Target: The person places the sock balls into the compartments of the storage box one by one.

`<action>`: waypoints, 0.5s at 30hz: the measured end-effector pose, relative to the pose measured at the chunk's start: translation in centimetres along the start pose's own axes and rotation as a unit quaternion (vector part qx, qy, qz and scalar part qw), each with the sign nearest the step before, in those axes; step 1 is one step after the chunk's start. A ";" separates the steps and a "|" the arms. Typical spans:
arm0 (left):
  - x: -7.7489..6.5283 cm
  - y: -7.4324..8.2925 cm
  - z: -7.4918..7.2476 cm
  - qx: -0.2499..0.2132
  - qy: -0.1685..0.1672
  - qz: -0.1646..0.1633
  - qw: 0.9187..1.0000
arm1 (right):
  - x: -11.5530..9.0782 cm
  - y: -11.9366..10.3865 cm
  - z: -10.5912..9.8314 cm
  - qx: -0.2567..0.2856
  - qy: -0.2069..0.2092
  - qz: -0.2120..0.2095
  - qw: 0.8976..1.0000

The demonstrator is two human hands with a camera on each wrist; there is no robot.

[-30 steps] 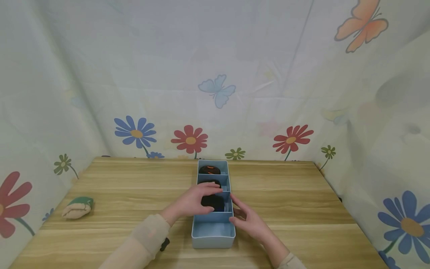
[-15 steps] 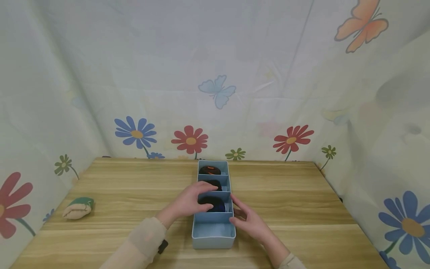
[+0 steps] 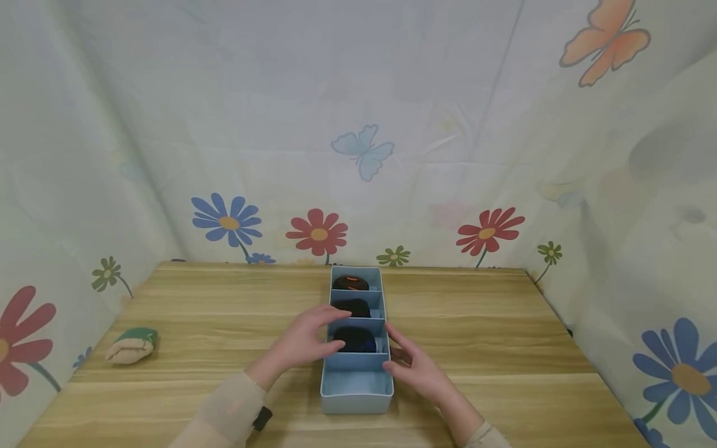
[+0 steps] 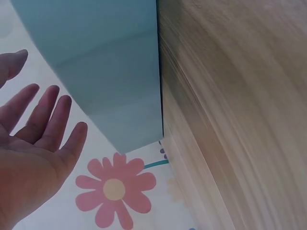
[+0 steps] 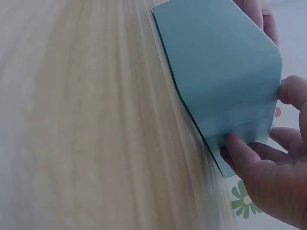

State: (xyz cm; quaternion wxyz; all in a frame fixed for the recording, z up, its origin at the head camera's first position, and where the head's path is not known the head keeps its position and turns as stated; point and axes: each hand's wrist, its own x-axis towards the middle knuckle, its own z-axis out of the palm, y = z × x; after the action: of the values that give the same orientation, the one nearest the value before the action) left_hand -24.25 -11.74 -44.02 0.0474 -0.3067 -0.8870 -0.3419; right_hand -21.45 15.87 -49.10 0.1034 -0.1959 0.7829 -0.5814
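Note:
A long light-blue divided box (image 3: pixel 356 404) stands lengthwise between my hands. Its nearest compartment holds nothing. The others each hold a dark rolled cloth bundle: one with bluish marks (image 3: pixel 358 339), a black one (image 3: pixel 358 307), and one with orange stripes (image 3: pixel 350 284) at the far end. My left hand (image 3: pixel 299 341) hovers at the box's left rim, thumb and fingers apart, fingertips overlapping the two nearer bundles. In the left wrist view that hand (image 4: pixel 33 153) is empty, fingers spread. My right hand (image 5: pixel 278 187) rests against the right side wall, thumb at the rim, fingers along the wall.
A beige and green rolled cloth bundle (image 3: pixel 133 346) lies on the wooden table (image 3: pixel 224 298) at the left. Behind the table hangs a white curtain (image 3: pixel 269 124) printed with flowers and butterflies. Something small and black (image 3: pixel 261 418) shows at my left sleeve.
My left hand has drawn back leftward from over the middle compartments, uncovering the bundles in them. The right hand and the box stay in place.

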 end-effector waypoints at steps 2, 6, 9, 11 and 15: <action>-0.3 -0.1 -0.2 -0.001 0.003 -0.003 1.000 | 0.0 0.0 0.0 -0.001 0.000 0.002 1.000; -0.9 -0.5 -0.6 -0.004 0.016 -0.011 1.000 | 0.0 -0.1 0.0 0.003 0.000 -0.001 1.000; -1.5 -1.2 -0.7 -0.002 0.032 -0.015 0.999 | 0.0 -0.1 0.1 0.013 -0.001 -0.006 1.000; -2.0 -1.8 -0.8 0.000 0.043 -0.015 0.999 | 0.0 -0.1 0.1 0.021 -0.002 -0.007 1.000; -3.0 -2.8 -1.3 0.006 0.070 -0.010 0.998 | 0.1 0.1 0.1 0.025 -0.003 -0.010 1.000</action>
State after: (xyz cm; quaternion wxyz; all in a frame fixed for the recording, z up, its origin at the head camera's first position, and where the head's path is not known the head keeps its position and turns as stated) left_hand -23.64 -15.69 -45.52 0.1073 -0.2730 -0.8865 -0.3578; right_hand -21.50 15.79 -49.22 0.1044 -0.2030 0.7660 -0.6010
